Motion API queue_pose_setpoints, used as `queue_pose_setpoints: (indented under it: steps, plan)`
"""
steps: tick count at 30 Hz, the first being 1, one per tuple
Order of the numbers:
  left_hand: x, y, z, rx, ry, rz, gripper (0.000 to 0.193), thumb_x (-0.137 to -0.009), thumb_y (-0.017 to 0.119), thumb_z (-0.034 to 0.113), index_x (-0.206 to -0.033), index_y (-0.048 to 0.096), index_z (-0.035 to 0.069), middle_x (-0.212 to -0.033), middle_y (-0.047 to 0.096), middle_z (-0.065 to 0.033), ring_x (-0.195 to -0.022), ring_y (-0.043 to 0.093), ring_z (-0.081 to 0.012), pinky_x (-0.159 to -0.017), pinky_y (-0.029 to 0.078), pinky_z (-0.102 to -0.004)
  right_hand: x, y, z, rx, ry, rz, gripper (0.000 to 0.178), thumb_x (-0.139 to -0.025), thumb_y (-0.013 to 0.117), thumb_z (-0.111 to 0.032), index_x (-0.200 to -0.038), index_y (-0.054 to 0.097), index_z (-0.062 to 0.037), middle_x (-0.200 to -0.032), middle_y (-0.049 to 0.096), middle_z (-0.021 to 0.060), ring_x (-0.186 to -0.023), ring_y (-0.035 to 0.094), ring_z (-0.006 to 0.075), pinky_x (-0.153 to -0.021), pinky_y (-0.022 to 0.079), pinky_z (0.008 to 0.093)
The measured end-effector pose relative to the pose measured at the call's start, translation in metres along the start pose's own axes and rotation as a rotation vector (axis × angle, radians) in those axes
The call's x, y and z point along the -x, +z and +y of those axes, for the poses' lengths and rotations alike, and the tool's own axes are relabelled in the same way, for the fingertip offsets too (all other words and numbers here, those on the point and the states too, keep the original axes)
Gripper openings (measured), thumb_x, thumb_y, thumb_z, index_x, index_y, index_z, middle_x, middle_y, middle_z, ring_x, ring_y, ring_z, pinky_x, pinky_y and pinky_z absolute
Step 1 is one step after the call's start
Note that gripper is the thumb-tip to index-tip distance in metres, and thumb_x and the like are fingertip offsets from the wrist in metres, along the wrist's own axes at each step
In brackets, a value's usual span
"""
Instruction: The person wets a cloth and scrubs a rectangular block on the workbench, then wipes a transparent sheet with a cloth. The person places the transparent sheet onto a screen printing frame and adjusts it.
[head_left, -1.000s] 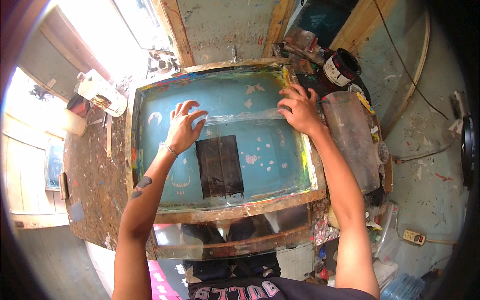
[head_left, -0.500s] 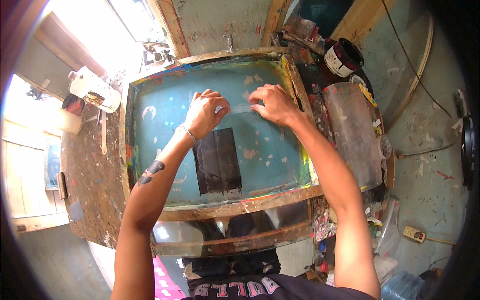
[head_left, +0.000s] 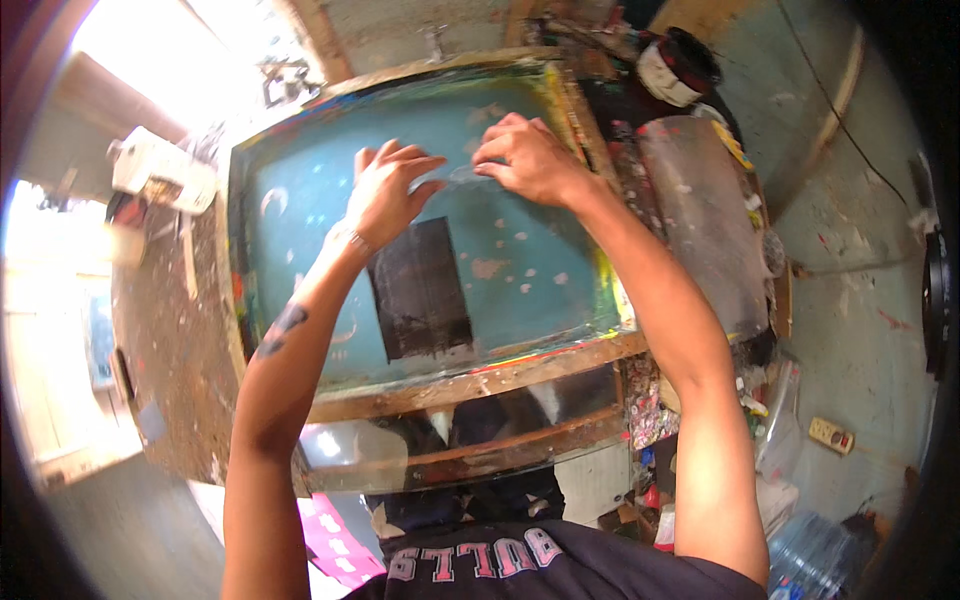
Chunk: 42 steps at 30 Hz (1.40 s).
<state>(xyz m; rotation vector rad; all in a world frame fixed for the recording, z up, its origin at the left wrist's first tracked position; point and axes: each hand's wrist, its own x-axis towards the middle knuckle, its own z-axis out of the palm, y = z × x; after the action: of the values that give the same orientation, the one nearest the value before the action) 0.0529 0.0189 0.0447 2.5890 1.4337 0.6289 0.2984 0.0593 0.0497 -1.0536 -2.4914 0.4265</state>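
Note:
A wooden-framed printing screen (head_left: 560, 250) with blue-green mesh lies in front of me, with pale moon, star and blotch shapes on it. My left hand (head_left: 393, 190) is over the middle of the mesh, thumb and fingers parted, nothing visible between them. To its right, my right hand (head_left: 535, 160) has thumb and forefinger drawn together; whatever they pinch is too small to name. A faint clear strip (head_left: 463, 175), perhaps tape, shows between the two hands. A dark rectangular patch (head_left: 420, 290) is on the mesh, nearer me than the left hand.
A white plastic jug (head_left: 165, 170) stands on the paint-spattered table (head_left: 170, 330) at left, near a thin flat stick (head_left: 188, 257). At right are a dark open tub (head_left: 680, 68) and a hazy, paint-flecked sheet (head_left: 700, 220). A power strip (head_left: 831, 436) lies at far right.
My left hand's thumb and fingers have spread apart from a closer curl. Both hands and the screen sit higher in the picture; the view itself has shifted and blurred.

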Motion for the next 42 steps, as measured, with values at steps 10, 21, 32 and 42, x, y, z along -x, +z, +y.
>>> queue_pose_setpoints:
  steps: [10,21,32,42]
  plan:
    - [0.138,-0.089,0.062,0.052,-0.21,0.209,0.04,-0.092,0.07,0.007,-0.131,0.066,0.0,-0.127,0.067,-0.0184,-0.121,0.059,-0.0356,-0.11,0.04,-0.0469,0.182,-0.153,-0.049,-0.037,0.193,0.289,0.027,-0.09,0.075,-0.015,-0.114,0.072,-0.0021,-0.11,0.072,0.0153,-0.1,0.07,0.0314,-0.085,0.056,0.0404]
    - [0.297,-0.115,0.136,0.087,-0.66,0.544,0.025,-0.089,0.071,0.005,-0.113,0.072,0.0,-0.111,0.07,-0.0179,-0.108,0.065,-0.034,-0.096,0.05,-0.0419,0.346,-0.184,-0.039,-0.215,0.75,0.781,0.027,-0.106,0.059,-0.012,-0.125,0.069,0.0042,-0.122,0.073,0.0145,-0.113,0.068,0.0201,-0.1,0.052,0.0336]
    - [0.409,-0.166,0.086,-0.135,-0.905,0.849,0.016,-0.094,0.072,0.007,-0.109,0.072,0.002,-0.109,0.07,-0.0124,-0.103,0.066,-0.0253,-0.093,0.052,-0.0368,0.32,-0.111,-0.087,-0.045,0.659,0.644,0.02,-0.102,0.063,-0.008,-0.113,0.073,0.0053,-0.106,0.076,0.0152,-0.099,0.071,0.0217,-0.092,0.056,0.0349]
    - [0.338,-0.079,0.163,0.389,-0.888,0.831,0.028,-0.1,0.071,0.02,-0.111,0.073,-0.006,-0.101,0.074,-0.0183,-0.092,0.068,-0.0251,-0.086,0.055,-0.0381,0.438,-0.15,-0.083,0.046,1.1,1.109,0.017,-0.098,0.06,-0.004,-0.107,0.073,0.0006,-0.086,0.076,0.0095,-0.081,0.073,0.0151,-0.074,0.056,0.0293]
